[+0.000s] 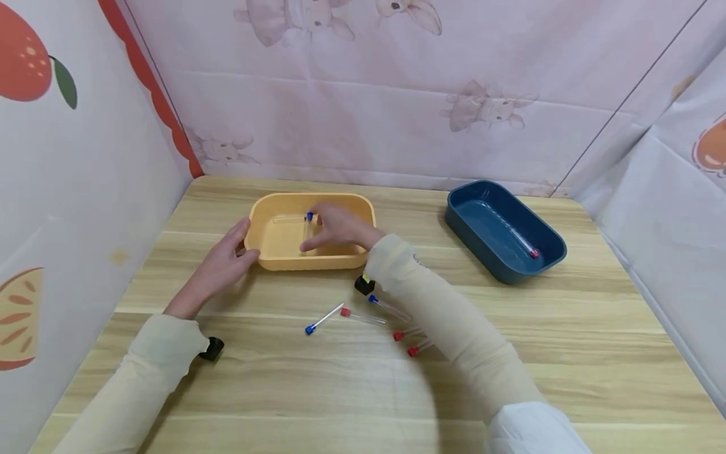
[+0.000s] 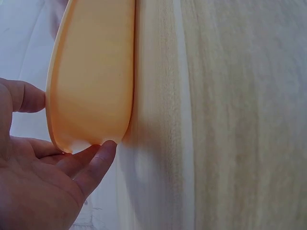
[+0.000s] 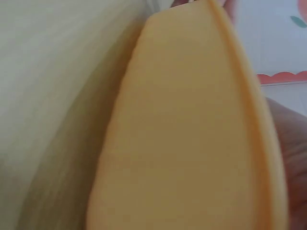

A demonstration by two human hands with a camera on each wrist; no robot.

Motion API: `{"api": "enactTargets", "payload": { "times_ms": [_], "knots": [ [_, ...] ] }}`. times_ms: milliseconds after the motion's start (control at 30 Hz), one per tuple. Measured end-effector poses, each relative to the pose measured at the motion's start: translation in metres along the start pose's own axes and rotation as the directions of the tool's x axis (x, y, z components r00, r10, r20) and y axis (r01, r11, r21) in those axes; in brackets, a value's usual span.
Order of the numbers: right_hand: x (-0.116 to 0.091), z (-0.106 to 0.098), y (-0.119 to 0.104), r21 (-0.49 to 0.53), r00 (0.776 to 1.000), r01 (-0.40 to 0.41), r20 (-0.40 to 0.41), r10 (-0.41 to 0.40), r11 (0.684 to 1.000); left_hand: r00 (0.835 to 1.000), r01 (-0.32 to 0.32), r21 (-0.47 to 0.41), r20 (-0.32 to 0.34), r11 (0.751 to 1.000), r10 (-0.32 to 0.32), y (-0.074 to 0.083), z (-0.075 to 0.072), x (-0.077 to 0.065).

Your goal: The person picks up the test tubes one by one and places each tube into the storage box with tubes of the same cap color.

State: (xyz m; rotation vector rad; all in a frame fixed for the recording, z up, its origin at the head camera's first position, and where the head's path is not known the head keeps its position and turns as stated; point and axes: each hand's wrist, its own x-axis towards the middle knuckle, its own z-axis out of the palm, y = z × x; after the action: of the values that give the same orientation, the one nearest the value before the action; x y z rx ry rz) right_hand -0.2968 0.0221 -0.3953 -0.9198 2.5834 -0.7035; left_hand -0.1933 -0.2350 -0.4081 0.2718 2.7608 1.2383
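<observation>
My left hand [image 1: 224, 258] holds the left end of a yellow plastic bin [image 1: 314, 263], its thumb at the rim and its fingers on the outer wall, as the left wrist view also shows. Over the bin's inside, my right hand [image 1: 340, 227] has thumb and forefinger spread apart. A clear tube with a blue cap [image 1: 309, 216] lies at the gap between them, the forefinger right by the cap. A second clear tube [image 1: 288, 220] lies crosswise on the bin floor. In the right wrist view the bin's wall [image 3: 177, 115] hides most of this hand.
A dark blue bin [image 1: 479, 236] stands at the right, with a red-capped tube [image 1: 532, 251] inside. In front of the yellow bin lie a blue-capped tube [image 1: 324, 319], a red-capped tube [image 1: 363, 316], another blue-capped tube [image 1: 390, 307] and more red-capped tubes [image 1: 414, 350] partly behind the right sleeve.
</observation>
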Motion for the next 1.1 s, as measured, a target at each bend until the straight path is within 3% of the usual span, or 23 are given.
{"api": "enactTargets", "payload": {
  "times_ms": [200,500,1100],
  "knots": [
    [0.002,0.01,0.004,-0.016,0.999,-0.038,0.002,0.038,0.999,1.0,-0.001,0.008,0.007,1.0,0.001,-0.001,0.003,0.0],
    [0.004,0.019,0.006,-0.067,0.999,-0.03,-0.014,0.029,0.997,1.0,0.002,0.009,0.013,1.0,-0.003,0.0,0.004,-0.001],
    [0.001,0.011,0.006,-0.031,1.0,-0.016,-0.01,0.016,0.999,1.0,0.02,0.019,-0.005,1.0,-0.02,0.0,0.002,-0.002]
  ]
}}
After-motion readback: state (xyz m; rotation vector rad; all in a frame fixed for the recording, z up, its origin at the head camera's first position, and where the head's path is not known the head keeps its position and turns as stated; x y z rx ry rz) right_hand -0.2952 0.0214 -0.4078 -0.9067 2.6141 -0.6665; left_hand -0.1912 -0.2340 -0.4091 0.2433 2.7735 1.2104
